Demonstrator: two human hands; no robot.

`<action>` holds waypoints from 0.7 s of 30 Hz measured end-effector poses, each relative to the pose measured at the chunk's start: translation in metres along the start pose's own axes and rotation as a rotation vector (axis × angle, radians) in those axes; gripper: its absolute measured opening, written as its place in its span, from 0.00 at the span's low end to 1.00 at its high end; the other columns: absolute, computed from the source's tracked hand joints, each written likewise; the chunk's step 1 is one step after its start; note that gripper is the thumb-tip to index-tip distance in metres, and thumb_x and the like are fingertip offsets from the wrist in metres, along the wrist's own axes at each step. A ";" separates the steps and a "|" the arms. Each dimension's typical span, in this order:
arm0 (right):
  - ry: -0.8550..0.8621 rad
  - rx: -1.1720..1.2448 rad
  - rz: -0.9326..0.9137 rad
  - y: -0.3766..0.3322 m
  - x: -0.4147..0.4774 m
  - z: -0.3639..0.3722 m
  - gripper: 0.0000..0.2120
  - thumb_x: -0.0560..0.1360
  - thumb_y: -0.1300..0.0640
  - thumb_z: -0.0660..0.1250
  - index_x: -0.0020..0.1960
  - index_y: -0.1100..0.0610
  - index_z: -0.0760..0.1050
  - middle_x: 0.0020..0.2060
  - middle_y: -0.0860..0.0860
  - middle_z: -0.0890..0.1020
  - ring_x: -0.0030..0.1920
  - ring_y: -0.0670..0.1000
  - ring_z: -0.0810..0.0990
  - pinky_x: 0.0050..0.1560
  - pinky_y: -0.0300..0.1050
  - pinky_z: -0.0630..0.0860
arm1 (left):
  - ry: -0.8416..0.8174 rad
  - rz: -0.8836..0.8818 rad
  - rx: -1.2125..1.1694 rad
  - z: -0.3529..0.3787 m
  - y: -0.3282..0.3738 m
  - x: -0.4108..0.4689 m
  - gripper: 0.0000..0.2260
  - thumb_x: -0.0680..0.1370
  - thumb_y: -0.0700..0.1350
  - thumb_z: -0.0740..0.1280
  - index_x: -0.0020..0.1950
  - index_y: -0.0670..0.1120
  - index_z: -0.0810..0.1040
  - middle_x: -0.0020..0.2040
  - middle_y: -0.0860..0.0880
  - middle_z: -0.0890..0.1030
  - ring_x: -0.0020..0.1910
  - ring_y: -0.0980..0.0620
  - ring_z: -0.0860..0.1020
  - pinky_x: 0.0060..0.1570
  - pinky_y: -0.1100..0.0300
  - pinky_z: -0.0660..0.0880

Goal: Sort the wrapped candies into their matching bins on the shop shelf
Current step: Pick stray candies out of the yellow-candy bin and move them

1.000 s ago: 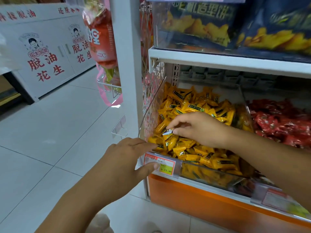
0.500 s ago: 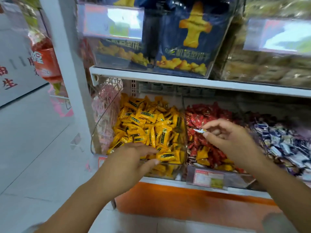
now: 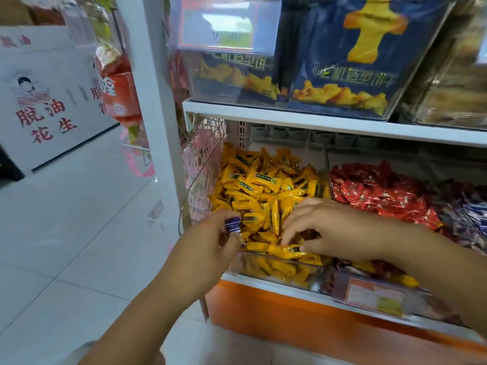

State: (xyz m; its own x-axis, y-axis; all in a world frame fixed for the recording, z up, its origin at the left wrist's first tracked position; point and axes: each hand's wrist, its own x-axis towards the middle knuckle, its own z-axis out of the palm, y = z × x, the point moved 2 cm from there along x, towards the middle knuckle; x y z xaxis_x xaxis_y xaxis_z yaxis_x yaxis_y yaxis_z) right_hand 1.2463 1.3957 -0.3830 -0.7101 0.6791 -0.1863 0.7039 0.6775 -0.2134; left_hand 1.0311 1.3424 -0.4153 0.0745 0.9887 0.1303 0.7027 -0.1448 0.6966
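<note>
A clear bin (image 3: 276,271) on the lower shelf holds a heap of yellow wrapped candies (image 3: 263,185). My left hand (image 3: 210,246) is at the bin's front left corner and pinches a small purple-and-white wrapped candy (image 3: 232,224) between thumb and fingers. My right hand (image 3: 329,227) reaches over the front of the same bin, its fingers spread and pointing down onto the yellow candies; no candy is plainly held in it. To the right is a bin of red wrapped candies (image 3: 382,191), and at the far right edge blue-and-white candies (image 3: 474,214).
The upper shelf (image 3: 316,122) carries clear boxes of dark blue snack bags (image 3: 342,61). A price tag (image 3: 374,299) hangs below the red bin. A white shelf post (image 3: 147,101) and a hanging red packet (image 3: 118,88) stand on the left, then tiled floor (image 3: 66,233) and white cartons (image 3: 39,101).
My right hand came back from over the red bin to the yellow bin without the white candy it pinched. My left hand now pinches a purple-and-white candy.
</note>
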 end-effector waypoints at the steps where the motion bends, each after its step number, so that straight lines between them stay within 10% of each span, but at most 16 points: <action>1: -0.171 -0.122 -0.022 0.002 0.013 -0.002 0.18 0.76 0.49 0.68 0.63 0.33 0.72 0.66 0.36 0.69 0.68 0.42 0.59 0.68 0.46 0.61 | -0.001 0.012 0.049 -0.003 -0.006 -0.002 0.08 0.80 0.48 0.63 0.57 0.58 0.71 0.41 0.60 0.77 0.40 0.65 0.75 0.37 0.72 0.69; 5: -0.487 -0.331 -0.048 -0.007 0.065 0.008 0.29 0.73 0.44 0.70 0.69 0.30 0.63 0.74 0.41 0.54 0.72 0.54 0.51 0.69 0.57 0.60 | 0.026 0.131 0.159 -0.007 -0.022 -0.010 0.02 0.81 0.53 0.59 0.51 0.62 0.68 0.42 0.64 0.73 0.46 0.62 0.73 0.39 0.69 0.67; 11: -0.258 -0.287 -0.125 -0.006 0.115 0.008 0.29 0.74 0.41 0.68 0.71 0.31 0.60 0.67 0.46 0.63 0.65 0.55 0.59 0.51 0.48 0.65 | -0.050 0.051 0.014 -0.018 -0.030 -0.012 0.01 0.79 0.54 0.58 0.50 0.60 0.68 0.43 0.61 0.80 0.48 0.63 0.75 0.43 0.69 0.71; 16: -0.161 -0.107 -0.042 0.006 0.119 -0.009 0.31 0.73 0.44 0.70 0.71 0.31 0.61 0.70 0.45 0.66 0.70 0.54 0.60 0.67 0.52 0.65 | -0.113 0.063 0.034 -0.021 -0.032 -0.009 0.01 0.79 0.54 0.58 0.50 0.62 0.67 0.47 0.69 0.76 0.47 0.65 0.75 0.43 0.70 0.70; 21: -0.128 -0.179 0.009 0.008 0.094 -0.026 0.40 0.72 0.46 0.72 0.74 0.31 0.52 0.72 0.44 0.61 0.68 0.49 0.66 0.63 0.53 0.72 | -0.118 0.050 0.034 -0.021 -0.034 -0.008 0.03 0.79 0.54 0.59 0.50 0.64 0.68 0.48 0.70 0.76 0.50 0.66 0.74 0.44 0.70 0.71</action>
State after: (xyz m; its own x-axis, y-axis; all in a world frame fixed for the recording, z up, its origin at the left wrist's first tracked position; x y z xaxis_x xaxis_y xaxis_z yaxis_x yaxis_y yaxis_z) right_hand 1.1861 1.4724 -0.3776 -0.6920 0.6519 -0.3101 0.6944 0.7185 -0.0391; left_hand 0.9922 1.3389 -0.4251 0.1913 0.9784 0.0789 0.7195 -0.1944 0.6667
